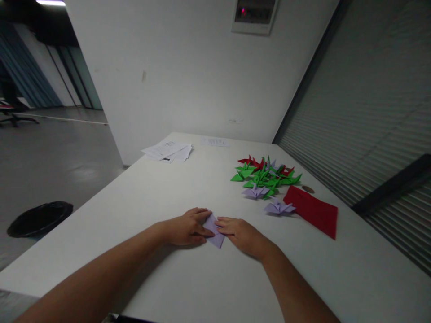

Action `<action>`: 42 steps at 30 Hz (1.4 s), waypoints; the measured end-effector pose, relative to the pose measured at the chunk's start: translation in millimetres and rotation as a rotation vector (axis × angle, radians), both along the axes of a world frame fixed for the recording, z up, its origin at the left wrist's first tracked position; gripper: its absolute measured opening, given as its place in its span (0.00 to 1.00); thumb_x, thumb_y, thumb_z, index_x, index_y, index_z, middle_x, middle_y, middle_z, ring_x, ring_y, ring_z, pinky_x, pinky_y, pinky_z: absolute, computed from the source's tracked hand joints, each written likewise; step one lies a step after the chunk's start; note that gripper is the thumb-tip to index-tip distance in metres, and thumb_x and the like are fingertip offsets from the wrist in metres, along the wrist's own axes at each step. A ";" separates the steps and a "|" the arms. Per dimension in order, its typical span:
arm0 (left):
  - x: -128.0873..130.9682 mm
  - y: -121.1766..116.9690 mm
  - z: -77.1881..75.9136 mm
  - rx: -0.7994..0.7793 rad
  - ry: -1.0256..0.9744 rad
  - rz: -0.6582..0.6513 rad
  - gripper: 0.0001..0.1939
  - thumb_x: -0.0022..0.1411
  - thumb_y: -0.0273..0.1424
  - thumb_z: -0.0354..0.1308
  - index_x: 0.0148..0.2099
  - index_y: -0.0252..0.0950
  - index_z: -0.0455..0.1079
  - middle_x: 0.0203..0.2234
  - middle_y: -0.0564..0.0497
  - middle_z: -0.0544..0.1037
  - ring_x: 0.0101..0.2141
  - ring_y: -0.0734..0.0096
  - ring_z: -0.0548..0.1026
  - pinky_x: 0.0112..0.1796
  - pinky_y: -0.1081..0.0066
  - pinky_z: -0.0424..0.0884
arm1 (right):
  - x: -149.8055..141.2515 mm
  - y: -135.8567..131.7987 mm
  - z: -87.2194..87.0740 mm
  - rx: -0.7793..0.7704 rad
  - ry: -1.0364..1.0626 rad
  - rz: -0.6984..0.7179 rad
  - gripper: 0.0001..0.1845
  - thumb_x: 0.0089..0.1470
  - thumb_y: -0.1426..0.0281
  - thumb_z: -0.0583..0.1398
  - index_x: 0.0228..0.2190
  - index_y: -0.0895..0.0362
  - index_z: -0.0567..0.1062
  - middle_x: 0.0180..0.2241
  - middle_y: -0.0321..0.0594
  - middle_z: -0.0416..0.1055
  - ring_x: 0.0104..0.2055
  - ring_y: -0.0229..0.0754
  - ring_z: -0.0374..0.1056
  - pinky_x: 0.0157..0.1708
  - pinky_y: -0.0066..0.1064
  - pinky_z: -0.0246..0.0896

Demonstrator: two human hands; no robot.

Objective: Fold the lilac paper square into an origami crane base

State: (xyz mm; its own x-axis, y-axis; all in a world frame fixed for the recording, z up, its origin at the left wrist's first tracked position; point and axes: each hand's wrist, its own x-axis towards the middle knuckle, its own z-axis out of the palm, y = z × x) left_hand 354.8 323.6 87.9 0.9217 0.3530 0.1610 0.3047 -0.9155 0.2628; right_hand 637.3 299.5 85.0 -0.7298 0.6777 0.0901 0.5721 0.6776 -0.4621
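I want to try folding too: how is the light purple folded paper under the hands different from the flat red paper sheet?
The light purple folded paper looks smaller than the flat red paper sheet. The left hand and right hand touch the purple paper, while the red sheet lies untouched. Both lie on the white table.

"What sort of place is this?"

"An office, by the look of it: printed papers (166, 150) on a plain white table (141, 197), and a chair (14, 117) on a star-shaped base across the grey floor (84, 143)."

"Anything else?"

"Slatted blinds (363, 103), a strip light (50, 2) and a black-lined bin (37, 235)."
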 end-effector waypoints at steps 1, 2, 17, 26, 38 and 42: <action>0.2 -0.6 1.0 -0.003 0.000 0.004 0.22 0.70 0.37 0.59 0.64 0.44 0.73 0.67 0.35 0.65 0.69 0.41 0.58 0.65 0.46 0.57 | -0.3 -0.5 0.6 -0.004 0.002 -0.001 0.24 0.61 0.80 0.57 0.56 0.53 0.78 0.62 0.44 0.70 0.66 0.49 0.65 0.68 0.46 0.58; 0.5 -1.4 1.6 -0.002 -0.005 0.010 0.23 0.69 0.38 0.59 0.65 0.44 0.71 0.68 0.35 0.64 0.68 0.40 0.59 0.65 0.46 0.58 | -0.6 -0.9 1.1 -0.006 0.005 -0.002 0.24 0.61 0.80 0.57 0.56 0.53 0.77 0.62 0.44 0.70 0.66 0.49 0.65 0.68 0.46 0.58; 5.9 -7.6 1.7 0.012 0.049 0.049 0.27 0.69 0.46 0.57 0.67 0.45 0.70 0.70 0.32 0.57 0.68 0.32 0.58 0.63 0.38 0.57 | -0.5 -1.2 0.1 -0.036 0.014 -0.017 0.27 0.59 0.82 0.58 0.57 0.51 0.77 0.62 0.42 0.69 0.67 0.49 0.63 0.69 0.47 0.56; 4.8 -7.0 0.4 0.000 0.040 0.029 0.25 0.69 0.45 0.58 0.65 0.46 0.71 0.72 0.35 0.55 0.68 0.33 0.57 0.63 0.38 0.56 | 2.2 -5.0 4.8 -0.075 0.045 -0.027 0.30 0.54 0.82 0.58 0.56 0.53 0.78 0.62 0.42 0.70 0.67 0.49 0.63 0.69 0.48 0.56; 5.5 -6.9 0.4 -0.026 0.102 0.055 0.26 0.69 0.45 0.58 0.67 0.49 0.69 0.72 0.36 0.54 0.69 0.31 0.54 0.63 0.36 0.55 | 9.7 -12.2 32.0 -0.122 0.069 -0.027 0.20 0.50 0.81 0.57 0.35 0.53 0.86 0.45 0.40 0.83 0.62 0.49 0.70 0.65 0.44 0.60; 4.6 -7.6 -0.8 -0.043 0.123 0.059 0.27 0.69 0.45 0.57 0.68 0.51 0.67 0.73 0.36 0.52 0.70 0.30 0.53 0.63 0.34 0.54 | 10.2 -11.0 30.9 -0.122 0.076 -0.019 0.20 0.49 0.80 0.56 0.33 0.53 0.86 0.42 0.40 0.84 0.62 0.49 0.70 0.66 0.44 0.58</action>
